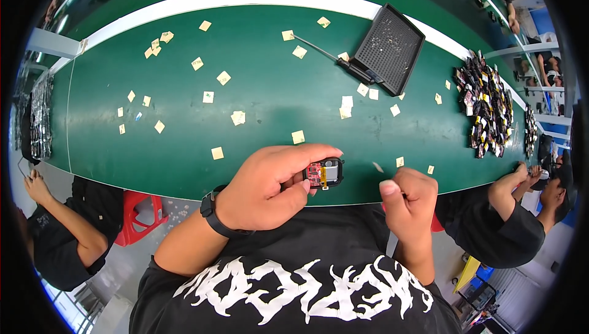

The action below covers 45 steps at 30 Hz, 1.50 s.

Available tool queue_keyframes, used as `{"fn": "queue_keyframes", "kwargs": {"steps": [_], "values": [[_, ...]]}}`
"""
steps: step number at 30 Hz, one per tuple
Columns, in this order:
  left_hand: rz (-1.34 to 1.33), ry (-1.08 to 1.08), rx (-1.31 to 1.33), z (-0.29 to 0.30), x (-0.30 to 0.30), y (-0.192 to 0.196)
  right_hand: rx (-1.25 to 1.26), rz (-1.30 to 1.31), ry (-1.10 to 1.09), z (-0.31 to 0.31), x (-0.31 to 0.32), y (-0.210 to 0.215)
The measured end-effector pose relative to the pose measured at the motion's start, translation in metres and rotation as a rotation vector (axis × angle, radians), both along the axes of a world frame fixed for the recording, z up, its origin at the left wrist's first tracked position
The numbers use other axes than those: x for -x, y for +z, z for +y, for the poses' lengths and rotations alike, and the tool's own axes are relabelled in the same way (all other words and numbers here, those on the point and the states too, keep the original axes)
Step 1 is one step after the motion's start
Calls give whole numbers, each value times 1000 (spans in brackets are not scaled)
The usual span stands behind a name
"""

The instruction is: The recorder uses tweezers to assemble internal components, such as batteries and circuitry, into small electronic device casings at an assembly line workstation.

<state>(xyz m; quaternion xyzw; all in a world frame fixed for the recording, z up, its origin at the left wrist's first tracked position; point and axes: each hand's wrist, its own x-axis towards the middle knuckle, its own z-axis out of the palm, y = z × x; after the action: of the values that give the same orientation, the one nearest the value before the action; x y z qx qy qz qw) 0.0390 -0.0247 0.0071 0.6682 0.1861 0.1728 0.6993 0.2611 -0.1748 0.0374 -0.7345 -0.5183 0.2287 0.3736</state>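
My left hand (273, 184) is closed around a small black-cased electronic device (332, 172) near the table's front edge. Its open face shows a red circuit board, a silvery block and a yellow-orange strip. To the right, apart from the device, my right hand (410, 202) is curled closed with the thumb over the bent fingers. Whatever it may hold is hidden. A small pale sliver (377, 167), blurred, shows just beyond its thumb; I cannot tell whether it is held.
Small cream paper squares, such as one square (217, 153), lie scattered over the green table (184, 168). A black perforated tray (399, 33) and a thin-shafted screwdriver (359, 71) lie far right. Beyond is a device heap (488, 110). Co-workers sit at both sides.
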Motion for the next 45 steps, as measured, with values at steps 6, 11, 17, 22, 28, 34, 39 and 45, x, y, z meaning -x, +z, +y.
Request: {"fn": "queue_keyframes", "kwargs": {"steps": [6, 11, 17, 22, 28, 34, 39, 45], "values": [[34, -2, -46, 0, 1, -1, -66, -232, 207, 9, 9, 7], [44, 9, 11, -1, -2, -1, -162, -341, 355, 6, 10, 1], [52, 57, 121, -2, -2, 3, -228, -557, 481, 20, 1, 20], [54, 49, 103, 0, -3, 0, -269, -596, 470, 29, -4, 23], [50, 65, 35, 0, -3, -2, -231, -628, 493, 37, -1, 28], [91, 37, -48, 1, -3, -1, -174, -620, 566, 45, 3, 30], [83, 35, -44, 1, -3, -3, -174, -486, 570, 44, 0, 18], [124, 21, -40, 1, -3, 0, -170, -448, 594, 47, -3, 15]]}}
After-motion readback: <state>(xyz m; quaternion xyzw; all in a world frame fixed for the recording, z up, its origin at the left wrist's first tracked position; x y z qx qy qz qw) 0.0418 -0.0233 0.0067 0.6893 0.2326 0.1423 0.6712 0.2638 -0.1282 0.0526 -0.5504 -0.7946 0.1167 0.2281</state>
